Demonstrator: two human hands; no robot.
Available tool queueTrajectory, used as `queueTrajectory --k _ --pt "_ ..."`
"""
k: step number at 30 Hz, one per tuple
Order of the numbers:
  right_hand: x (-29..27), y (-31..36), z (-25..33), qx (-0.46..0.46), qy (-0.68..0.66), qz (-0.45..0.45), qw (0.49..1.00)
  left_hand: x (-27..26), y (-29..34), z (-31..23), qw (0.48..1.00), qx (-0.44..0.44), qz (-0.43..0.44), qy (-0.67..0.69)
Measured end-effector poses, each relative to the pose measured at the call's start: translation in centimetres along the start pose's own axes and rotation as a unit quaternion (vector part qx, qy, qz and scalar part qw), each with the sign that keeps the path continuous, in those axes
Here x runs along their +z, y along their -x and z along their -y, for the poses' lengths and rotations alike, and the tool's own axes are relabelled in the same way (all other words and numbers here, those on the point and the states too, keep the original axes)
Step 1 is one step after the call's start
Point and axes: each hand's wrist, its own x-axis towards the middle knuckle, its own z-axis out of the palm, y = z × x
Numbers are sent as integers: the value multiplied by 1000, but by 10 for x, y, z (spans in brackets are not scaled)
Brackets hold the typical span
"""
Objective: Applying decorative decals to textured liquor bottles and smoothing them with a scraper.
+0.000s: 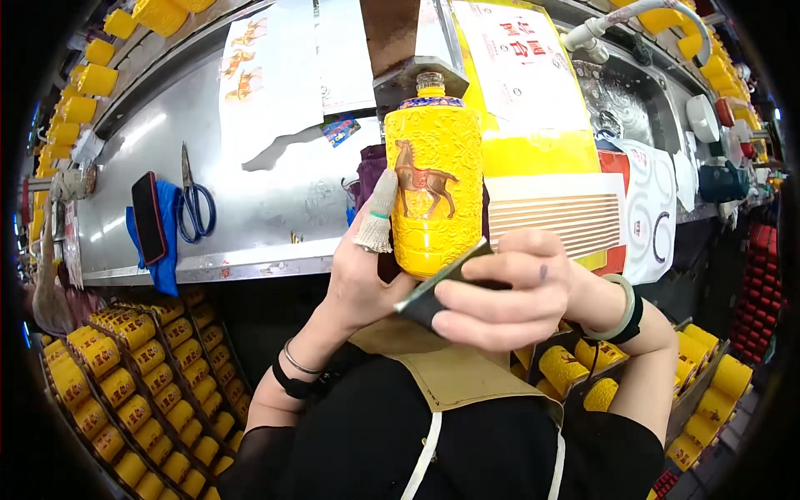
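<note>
Left of the left fingers (383, 198) lie blue-handled metal scissors (191, 188) and, on blue cloth (169, 250), a black rectangular phone (148, 218).

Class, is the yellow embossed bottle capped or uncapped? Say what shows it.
Uncapped: on the yellow embossed bottle, the clear glass neck is bare, with no cap visible.

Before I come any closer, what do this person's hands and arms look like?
The left hand wears a pale knitted finger cover with a green stripe; its wrist has a silver-coloured bangle and a black band. The right hand bears a small dark mark and has a pale green bangle with another black band at its wrist. Black sleeves leave both forearms bare.
</note>
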Motion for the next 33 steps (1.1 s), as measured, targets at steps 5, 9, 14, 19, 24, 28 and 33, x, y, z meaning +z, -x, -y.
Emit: queueTrajectory --k 5,9,14,19,24,28,33 --pt "11 11 -14 80 100 -21 992 0 -10 -18 995 41 -22 -83" --pt "-12 0 16 76 -2 -10 997 6 -12 -19 989 56 -59 -120" --pt "-3 25 7 385 -62 -264 882 -2 -24 -55 972 28 16 -233" --pt "8 21 7 484 -125 -289 817 4 -28 -63 938 41 32 -342" --pt "19 3 1 583 -331 -333 663 -14 -39 -68 977 10 75 -202" --pt "42 -11 -5 611 -387 -307 618 -5 -34 -26 988 -59 -44 138" --pt "52 -9 -9 612 -365 -286 641 9 -60 -31 868 -232 -81 431"
